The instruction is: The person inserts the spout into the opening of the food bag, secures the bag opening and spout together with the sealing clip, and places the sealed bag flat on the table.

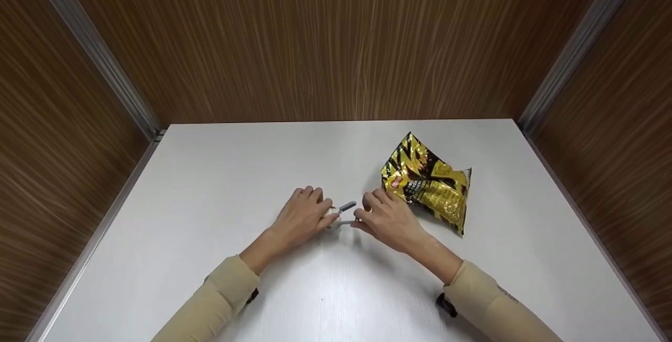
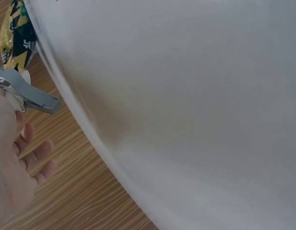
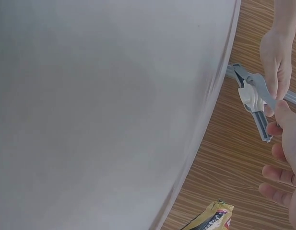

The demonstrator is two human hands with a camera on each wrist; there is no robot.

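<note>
Table (image 1: pixel 210 216) white, wood-panel walls (image 1: pixel 325 37)

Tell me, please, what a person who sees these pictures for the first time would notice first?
First, the two hands meeting at the middle of the white table: the left hand and the right hand both hold a small grey and white clip between them. Next, the shiny gold and black snack bag, lying just beyond the right hand.

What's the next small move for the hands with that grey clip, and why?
Probably carry the grey clip right, toward the yellow snack bag. The left hand and right hand both pinch the clip just above the white table, while the bag lies untouched beside the right hand, its near corner closest to the clip.
</note>
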